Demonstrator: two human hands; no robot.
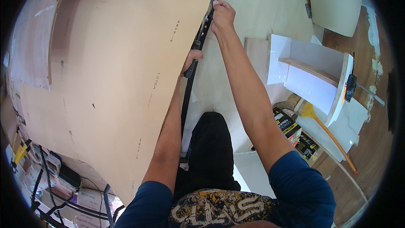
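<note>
A large tan board with small printed marks fills the left side, its right edge lying along a long black metal bar. A black-handled tool with metal parts lies along that edge; its kind is hard to make out. My left hand comes from under the board's edge, fingers closed round the tool near its handle; the board hides part of it. Farther up the bar, my right hand is closed in a pinch at the tool's far end. What lies inside those fingers is hidden.
To the right stand a white open box with a shelf, a hammer, a yellow brush with a wooden handle and black boxes. A curved wooden panel rests on the board. Black metal tubing is at lower left.
</note>
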